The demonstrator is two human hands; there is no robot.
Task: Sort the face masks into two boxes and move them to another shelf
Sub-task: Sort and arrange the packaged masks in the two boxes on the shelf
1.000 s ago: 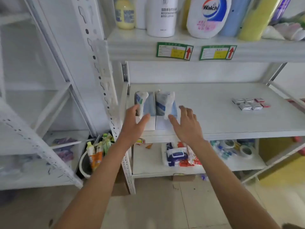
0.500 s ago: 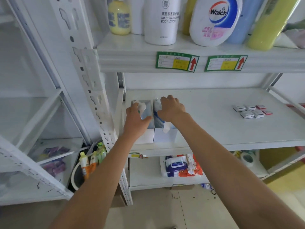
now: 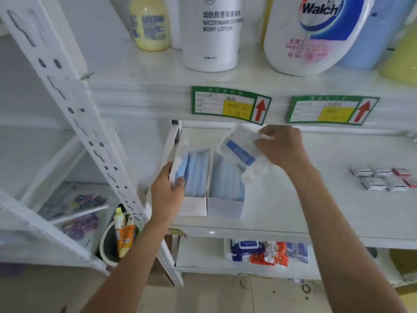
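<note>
1. 2 white open-topped boxes stood side by side, touching, near the front left of the middle shelf (image 3: 293,206): the left box (image 3: 195,205) and the right box (image 3: 225,207).
2. Both boxes held blue face masks standing on edge, in packs; the stack in the left box (image 3: 196,170) and the stack in the right box (image 3: 228,179) each filled most of its box.
3. The left hand (image 3: 168,193) gripped a wrapped mask pack (image 3: 179,163) at the outer left side of the left box, thumb on the near side, fingers curled round it. Whether that pack sat inside the box wall or just against it could not be told.
4. The right hand (image 3: 282,150) held a clear-wrapped mask packet (image 3: 240,150) above the right box, tilted, its lower end over the box's back part; the fingers were pinched on the packet's upper edge.
5. On the upper shelf stood a white body lotion bottle (image 3: 212,35), a yellow bottle (image 3: 150,23) and a Walch bottle (image 3: 316,35).
6. 2 green labels (image 3: 230,106) with red arrows were stuck on the upper shelf's front edge.
7. Small boxes (image 3: 381,178) lay to the right on the middle shelf, well apart from the mask boxes.
</note>
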